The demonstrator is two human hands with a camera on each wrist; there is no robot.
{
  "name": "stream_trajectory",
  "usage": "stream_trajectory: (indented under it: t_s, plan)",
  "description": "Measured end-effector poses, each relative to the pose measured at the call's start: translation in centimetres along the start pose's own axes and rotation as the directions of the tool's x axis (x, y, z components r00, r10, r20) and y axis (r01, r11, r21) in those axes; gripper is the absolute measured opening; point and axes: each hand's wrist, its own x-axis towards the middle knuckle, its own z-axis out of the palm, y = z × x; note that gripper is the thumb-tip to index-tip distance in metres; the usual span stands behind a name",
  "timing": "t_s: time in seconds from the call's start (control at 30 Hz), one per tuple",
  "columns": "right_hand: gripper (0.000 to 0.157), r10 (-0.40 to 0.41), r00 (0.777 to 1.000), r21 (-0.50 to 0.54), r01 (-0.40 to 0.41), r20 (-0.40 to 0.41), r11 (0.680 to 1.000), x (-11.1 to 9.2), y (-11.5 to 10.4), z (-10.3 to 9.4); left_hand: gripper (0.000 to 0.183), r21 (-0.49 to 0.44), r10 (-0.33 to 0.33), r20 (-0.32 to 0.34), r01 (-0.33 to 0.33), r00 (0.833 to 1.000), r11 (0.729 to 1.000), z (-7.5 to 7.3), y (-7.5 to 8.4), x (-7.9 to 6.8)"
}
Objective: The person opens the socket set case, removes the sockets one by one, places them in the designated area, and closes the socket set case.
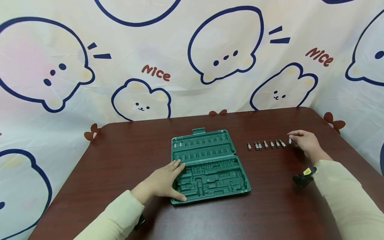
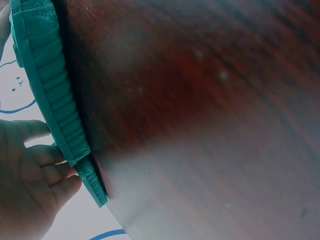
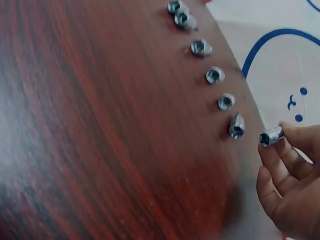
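A green tool case (image 1: 222,190) lies unfolded on the table, its moulded slots facing up. My left hand (image 1: 162,180) rests on its left edge, fingers spread across the rim and thumb at the near corner. In the left wrist view, the fingertips touch the case's ribbed side (image 2: 55,100). Over at the right, my right hand (image 1: 306,144) pinches a small metal socket (image 3: 271,136) between thumb and fingers, its hollow end showing. Several similar sockets (image 1: 265,144) stretch in a row to the left of that hand. Two small metal pieces (image 1: 180,144) sit in the case's upper-left slots.
The dark reddish-brown table (image 1: 126,153) carries the case and the sockets. Behind it and at both sides hangs a white cloth (image 1: 180,46) printed with cartoon bears. A latch tab (image 1: 198,131) sticks out from the case's far edge.
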Motion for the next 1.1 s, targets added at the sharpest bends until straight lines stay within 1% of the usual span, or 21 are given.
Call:
stream_trajectory:
  t_s: [0.13,0.2,0.3,0.43,0.5,0.57,0.83,1.1]
  plan:
    - [0.038,-0.020,1.000,-0.014,0.020,-0.006,1.000,0.1,0.4,0.0,0.107,-0.001,0.000,0.003,0.000,1.000,1.000,0.0,0.0,0.1]
    - [0.036,-0.025,1.000,-0.038,0.024,-0.010,0.999,0.2,0.5,0.1,0.107,0.000,0.000,0.005,0.000,1.000,1.000,0.0,0.0,0.1]
    - [0.032,-0.048,0.999,-0.133,0.045,-0.021,0.990,0.3,0.6,0.3,0.108,0.005,0.000,0.002,0.000,1.000,1.000,0.1,0.0,0.1]
    - [0.029,-0.109,0.994,-0.259,0.100,-0.022,0.961,0.7,0.7,0.5,0.107,0.008,-0.002,0.002,0.002,1.000,1.000,0.1,0.0,0.1]
    - [0.028,-0.130,0.991,-0.298,0.118,-0.019,0.947,0.9,0.7,0.6,0.107,0.008,-0.004,0.001,0.004,1.000,1.000,0.1,0.0,0.1]
    - [0.027,-0.132,0.991,-0.318,0.120,-0.017,0.941,1.0,0.6,0.7,0.107,0.002,-0.005,0.001,0.005,1.000,1.000,0.0,0.0,0.1]
    - [0.022,-0.117,0.992,-0.329,0.096,-0.046,0.939,0.9,0.5,0.8,0.107,0.007,0.001,0.005,-0.001,1.000,1.000,0.1,0.0,0.1]
    - [0.028,-0.087,0.994,-0.266,0.068,-0.061,0.962,0.6,0.3,0.7,0.107,0.023,0.011,0.004,-0.011,1.000,1.000,0.2,-0.1,0.0]
